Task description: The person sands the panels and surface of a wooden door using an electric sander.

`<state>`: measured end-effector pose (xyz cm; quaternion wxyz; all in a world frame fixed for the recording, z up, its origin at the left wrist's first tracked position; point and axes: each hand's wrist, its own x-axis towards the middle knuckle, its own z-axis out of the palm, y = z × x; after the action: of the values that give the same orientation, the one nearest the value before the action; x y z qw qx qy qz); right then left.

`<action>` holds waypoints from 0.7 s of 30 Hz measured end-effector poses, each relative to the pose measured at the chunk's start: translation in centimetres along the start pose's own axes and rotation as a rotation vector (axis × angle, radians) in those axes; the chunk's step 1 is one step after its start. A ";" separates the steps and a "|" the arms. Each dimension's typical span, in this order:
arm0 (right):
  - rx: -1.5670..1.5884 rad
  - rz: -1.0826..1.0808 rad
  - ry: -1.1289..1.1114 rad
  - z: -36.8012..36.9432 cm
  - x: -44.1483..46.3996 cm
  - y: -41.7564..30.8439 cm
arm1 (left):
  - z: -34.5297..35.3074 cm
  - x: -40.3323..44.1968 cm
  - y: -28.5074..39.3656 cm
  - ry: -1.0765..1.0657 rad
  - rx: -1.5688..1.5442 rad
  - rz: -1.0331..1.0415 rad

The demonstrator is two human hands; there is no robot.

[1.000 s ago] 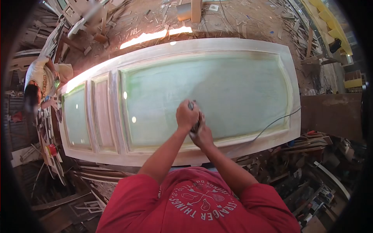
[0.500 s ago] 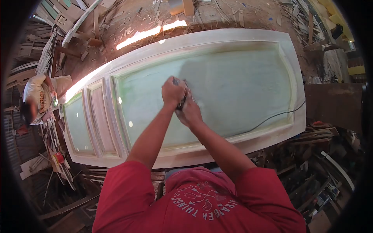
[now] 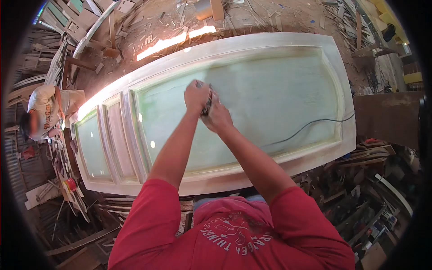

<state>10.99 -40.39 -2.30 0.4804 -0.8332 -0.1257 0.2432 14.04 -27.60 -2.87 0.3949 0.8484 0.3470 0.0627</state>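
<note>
A large pale wooden door [image 3: 288,41] lies flat in front of me, its recessed panel [image 3: 279,90] coated a dusty light green. My left hand [image 3: 196,97] is closed over the top of a dark power sander [image 3: 207,106], mostly hidden by my fingers. Around the sander's near right side wraps my right hand [image 3: 218,118]. The tool rests on the large green panel, left of its middle. A black cord [image 3: 310,122] trails over the panel from the door's right edge toward my right forearm, which hides its other end.
At the far left a person [image 3: 47,110] bends by the door's end. Wood scraps litter the floor [image 3: 157,27] beyond. Stacked timber [image 3: 369,155] and clutter lie at right. A brown board [image 3: 387,119] stands past the door's right end.
Both hands and the sander have moved slightly up and left over the green panel, toward its far edge. The cord has shifted and curves higher on the panel.
</note>
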 end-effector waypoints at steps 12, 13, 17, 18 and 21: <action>-0.117 -0.080 -0.019 -0.8 -16.3 6.1 | 1.3 -17.7 -3.3 0.086 -0.141 -0.037; -0.104 -0.073 -0.026 -0.8 -16.0 5.7 | 1.1 -17.0 -3.2 0.071 -0.143 -0.053; -0.128 -0.017 -0.069 -0.3 -11.3 3.7 | -0.1 -12.2 -2.0 0.048 -0.154 -0.109; -0.159 -0.026 -0.060 0.0 -10.0 3.1 | -0.5 -10.9 -1.8 0.046 -0.166 -0.125; -0.180 -0.043 -0.046 1.2 -6.0 2.0 | -1.3 -6.9 -1.7 0.064 -0.151 -0.132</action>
<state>5.22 -43.14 -2.83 0.4057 -0.8643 -0.1761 0.2394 7.48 -30.43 -2.00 0.4498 0.7891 0.4086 0.0896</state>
